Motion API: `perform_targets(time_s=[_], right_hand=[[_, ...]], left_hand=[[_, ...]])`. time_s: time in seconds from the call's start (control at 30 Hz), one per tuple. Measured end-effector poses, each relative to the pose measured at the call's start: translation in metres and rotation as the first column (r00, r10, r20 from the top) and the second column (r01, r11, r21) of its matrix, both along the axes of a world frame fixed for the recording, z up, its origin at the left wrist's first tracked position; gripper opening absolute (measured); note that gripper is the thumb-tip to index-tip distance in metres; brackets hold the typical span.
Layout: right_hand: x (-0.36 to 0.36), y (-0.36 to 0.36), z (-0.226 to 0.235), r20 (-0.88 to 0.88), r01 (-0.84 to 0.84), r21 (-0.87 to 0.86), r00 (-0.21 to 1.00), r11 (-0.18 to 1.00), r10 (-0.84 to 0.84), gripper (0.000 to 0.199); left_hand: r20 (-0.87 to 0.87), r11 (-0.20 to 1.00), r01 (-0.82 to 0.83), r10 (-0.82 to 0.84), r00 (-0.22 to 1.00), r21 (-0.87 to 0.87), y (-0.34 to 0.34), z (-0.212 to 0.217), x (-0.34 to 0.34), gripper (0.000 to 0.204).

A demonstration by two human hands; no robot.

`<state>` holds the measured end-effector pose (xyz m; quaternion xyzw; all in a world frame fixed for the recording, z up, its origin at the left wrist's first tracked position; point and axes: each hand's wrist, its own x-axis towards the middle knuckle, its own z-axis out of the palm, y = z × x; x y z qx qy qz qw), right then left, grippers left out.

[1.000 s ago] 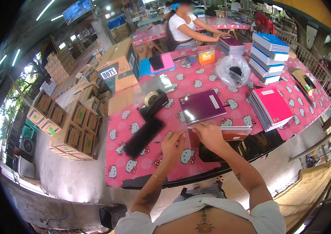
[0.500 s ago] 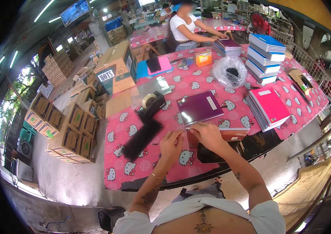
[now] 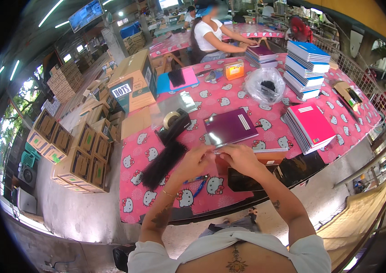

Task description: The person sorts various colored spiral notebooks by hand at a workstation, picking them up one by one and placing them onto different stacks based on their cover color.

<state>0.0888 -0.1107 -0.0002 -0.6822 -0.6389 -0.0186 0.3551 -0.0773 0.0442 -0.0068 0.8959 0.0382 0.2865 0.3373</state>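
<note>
A glossy purple notebook (image 3: 232, 125) lies on the pink patterned table in front of me. My right hand (image 3: 244, 158) is closed at its near left corner, fingertips on the edge. Close beside it, my left hand (image 3: 196, 159) is pinched shut at the same corner; whatever is between its fingers is too small to make out. A bundle of thin black coils (image 3: 163, 164) lies left of my left hand. Beyond the bundle stands a black tape dispenser (image 3: 174, 125). Blue-handled pliers (image 3: 199, 187) lie just below my left wrist.
Pink spiral notebooks (image 3: 312, 126) are stacked to the right, with a tall blue-and-white stack (image 3: 305, 68) behind. A clear plastic bag roll (image 3: 265, 86) and an orange box (image 3: 234, 70) stand farther back. A large carton (image 3: 133, 82) is at left. Another person works across the table.
My left hand has moved slightly left and away from my right fingertips. The pliers under my left wrist have come into view. My right hand stays at the notebook's corner.
</note>
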Motion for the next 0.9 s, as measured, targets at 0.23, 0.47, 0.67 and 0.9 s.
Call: perform_targets(time_s=[0.23,0.47,0.67,0.9], right_hand=[[0.014,-0.002,0.003,-0.047,-0.062,-0.027,0.997,0.998,0.060,0.015],[0.015,-0.018,0.012,0.105,-0.040,0.015,0.994,0.999,0.038,0.020],[0.023,-0.031,0.004,0.096,0.085,-0.179,0.993,0.980,-0.069,0.023],[0.028,-0.024,0.000,0.139,0.169,-0.080,0.978,0.982,-0.157,0.020]], left_hand=[[-0.021,0.985,-0.072,0.076,0.997,0.156,-0.012,0.007,0.011,0.033],[-0.060,0.981,-0.008,0.020,0.998,0.194,-0.013,0.018,0.015,0.027],[-0.144,0.960,0.020,0.021,0.989,0.278,0.007,0.000,0.021,0.041],[0.123,0.688,-0.387,0.401,0.908,0.614,-0.066,-0.035,0.041,0.070]])
